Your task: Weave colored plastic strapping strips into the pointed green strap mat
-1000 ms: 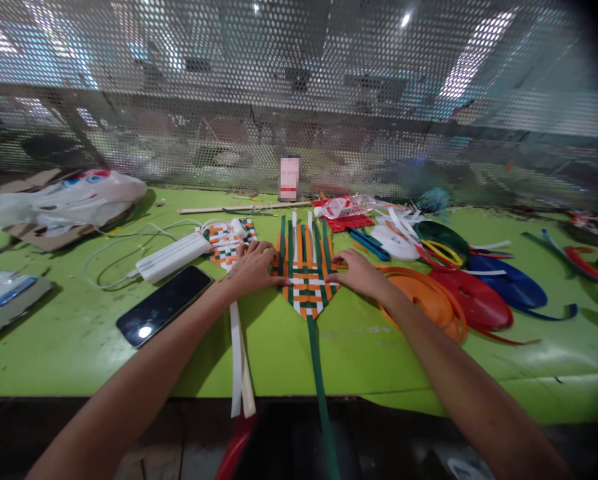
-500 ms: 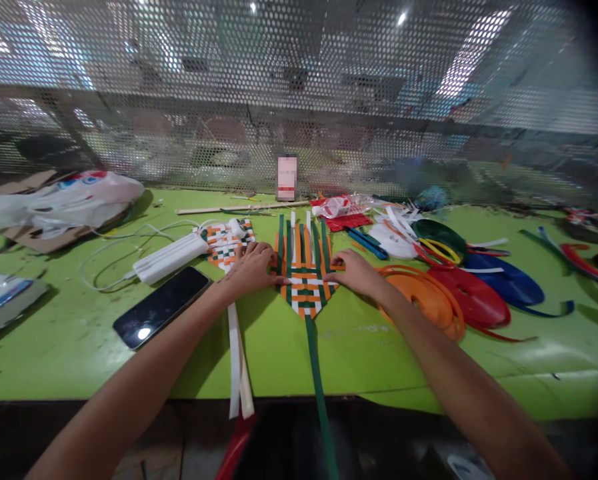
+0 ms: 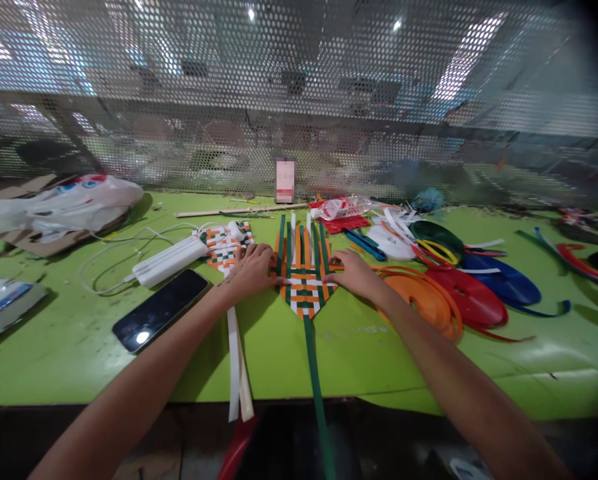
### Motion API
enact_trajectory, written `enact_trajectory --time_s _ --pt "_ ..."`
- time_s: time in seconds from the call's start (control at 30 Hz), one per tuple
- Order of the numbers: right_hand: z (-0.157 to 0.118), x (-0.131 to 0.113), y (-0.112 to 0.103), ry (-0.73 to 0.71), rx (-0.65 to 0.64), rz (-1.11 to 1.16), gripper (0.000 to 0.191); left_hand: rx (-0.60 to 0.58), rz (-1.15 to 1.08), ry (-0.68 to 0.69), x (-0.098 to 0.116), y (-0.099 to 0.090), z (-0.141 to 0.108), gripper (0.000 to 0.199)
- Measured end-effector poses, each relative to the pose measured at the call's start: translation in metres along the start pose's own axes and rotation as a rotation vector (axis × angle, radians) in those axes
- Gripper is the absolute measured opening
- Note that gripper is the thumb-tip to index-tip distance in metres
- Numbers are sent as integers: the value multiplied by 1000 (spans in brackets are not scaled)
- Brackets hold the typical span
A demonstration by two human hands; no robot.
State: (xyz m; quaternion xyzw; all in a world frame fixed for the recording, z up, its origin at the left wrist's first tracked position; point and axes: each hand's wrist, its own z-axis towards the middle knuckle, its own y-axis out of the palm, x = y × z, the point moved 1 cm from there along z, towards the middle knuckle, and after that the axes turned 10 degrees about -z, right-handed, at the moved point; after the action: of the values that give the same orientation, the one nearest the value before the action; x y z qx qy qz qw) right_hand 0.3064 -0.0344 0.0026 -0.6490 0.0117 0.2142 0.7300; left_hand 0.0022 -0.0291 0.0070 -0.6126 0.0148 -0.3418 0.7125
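Woven piece (image 3: 306,291) of orange, white and green strips lying flat on green table (image 3: 363,353), centre, between both hands, pointed end near, loose upright strips fanned toward far side. Left hand (image 3: 253,272) at left edge, thumb on top, narrow grip on edge. Right hand (image 3: 353,272) at right edge, likewise narrow, thumb and fingers on the weave; undersides of both grips hidden. Long green strip (image 3: 312,373) running from pointed end over near table edge. Just left of left hand: second woven piece (image 3: 223,248), partly under white power bank (image 3: 171,260); black phone (image 3: 161,310) nearer, screen up. To right: orange coil (image 3: 413,293), red coil (image 3: 471,293), blue coil (image 3: 511,281). Far right of centre: blue cutter (image 3: 366,245) beside white coil (image 3: 389,243). Far left: plastic bag (image 3: 79,203) on cardboard (image 3: 43,245).
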Motion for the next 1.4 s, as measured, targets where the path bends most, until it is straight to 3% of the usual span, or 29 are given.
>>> enact_trajectory --time_s 0.13,0.27,0.7,1.4 --pt "2 -5 3 -65 49 46 44 50 -13 59 14 0 1 68" --pt "3 -11 8 -63 13 60 45 -3 -33 89 24 7 6 63" --pt "8 -10 14 -43 -37 48 42 -120 -130 0 26 14 17 53" --pt "7 -17 8 -40 -37 65 35 -77 -100 9 32 14 16 42"
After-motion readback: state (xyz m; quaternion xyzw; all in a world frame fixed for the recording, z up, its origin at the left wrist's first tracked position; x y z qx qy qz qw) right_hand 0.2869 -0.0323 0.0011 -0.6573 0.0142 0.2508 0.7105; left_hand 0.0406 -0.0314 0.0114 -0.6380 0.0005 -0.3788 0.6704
